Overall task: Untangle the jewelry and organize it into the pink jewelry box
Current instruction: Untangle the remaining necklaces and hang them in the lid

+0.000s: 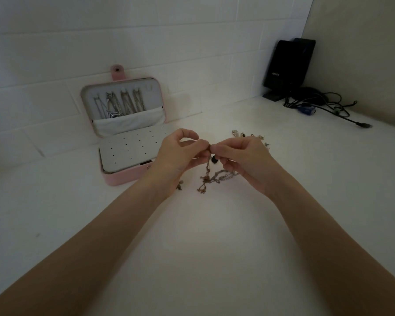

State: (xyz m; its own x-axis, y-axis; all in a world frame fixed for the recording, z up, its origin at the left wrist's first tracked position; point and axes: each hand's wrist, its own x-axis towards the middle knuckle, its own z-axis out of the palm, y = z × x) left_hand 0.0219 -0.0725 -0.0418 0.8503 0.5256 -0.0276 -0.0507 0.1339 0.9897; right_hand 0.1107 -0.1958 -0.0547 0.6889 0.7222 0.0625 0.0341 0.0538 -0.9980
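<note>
The pink jewelry box (118, 180) stands open against the wall, left of centre. Several silver necklaces (120, 103) hang in its lid above a white pocket, and a perforated white earring panel (128, 151) covers its base. My left hand (180, 153) and my right hand (242, 160) meet fingertip to fingertip above the table, both pinching the top of a tangled chain (209, 176). The chain hangs down from the fingers, and its lower part lies bunched on the white table. A small dark piece (214, 160) shows between my hands.
A row of small earrings and charms (251, 136) lies behind my right hand. Another small charm (179, 185) rests under my left wrist. A black device (287, 65) on a stand with loose cables (324, 103) fills the far right corner. Tiled wall runs along the back.
</note>
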